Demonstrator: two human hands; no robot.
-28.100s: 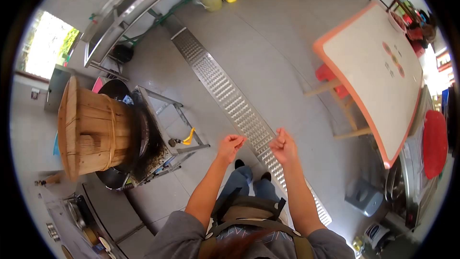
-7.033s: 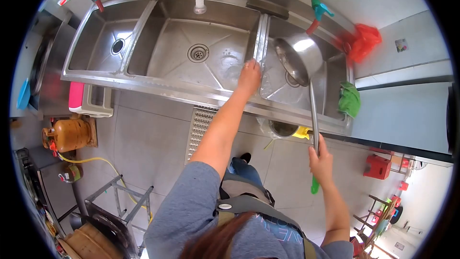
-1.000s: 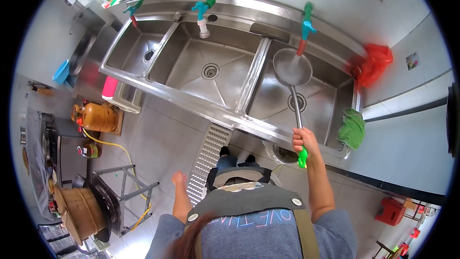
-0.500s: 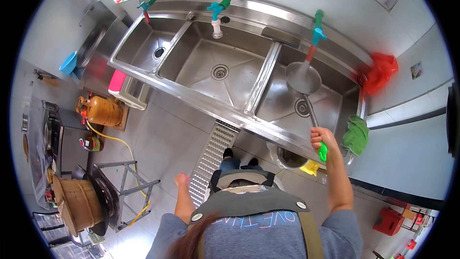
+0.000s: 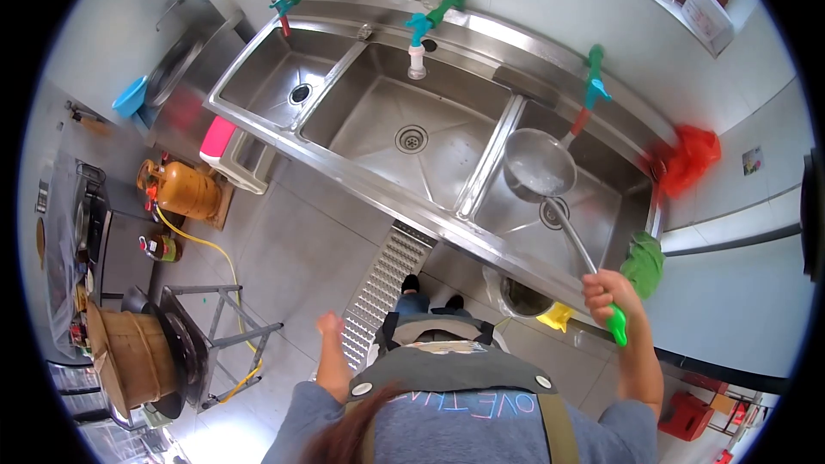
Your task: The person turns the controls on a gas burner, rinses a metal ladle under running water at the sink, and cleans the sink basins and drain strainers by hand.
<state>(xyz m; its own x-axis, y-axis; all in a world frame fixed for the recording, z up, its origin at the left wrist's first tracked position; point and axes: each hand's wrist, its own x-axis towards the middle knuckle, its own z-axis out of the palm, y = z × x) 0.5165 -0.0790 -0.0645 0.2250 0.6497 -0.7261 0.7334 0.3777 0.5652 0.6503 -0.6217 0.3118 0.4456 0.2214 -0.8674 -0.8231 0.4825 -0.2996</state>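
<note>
My right hand [image 5: 613, 292] is closed around the handle of a long metal ladle [image 5: 540, 167], whose green grip end [image 5: 616, 326] sticks out below my fingers. The ladle's round bowl is over the right sink basin [image 5: 593, 198], close to the red spout [image 5: 580, 123] of the right tap [image 5: 596, 77]. Something pale and wet-looking shows in the bowl; I cannot tell how much water is in it. My left hand [image 5: 330, 324] hangs in a loose fist at my side above the floor, touching nothing.
The steel sink has a middle basin [image 5: 404, 120] and a small left basin [image 5: 296, 77]. A green cloth [image 5: 643, 265] hangs at its right corner, near a red plastic bag [image 5: 690, 159]. A gas cylinder [image 5: 189, 191], yellow hose [image 5: 225, 258] and metal stool frame [image 5: 225, 335] stand left.
The ladle has shifted from under the right tap's spout toward the basin's left side. My right hand has moved right and closer to me; my left hand stays low. The camera view has shifted slightly.
</note>
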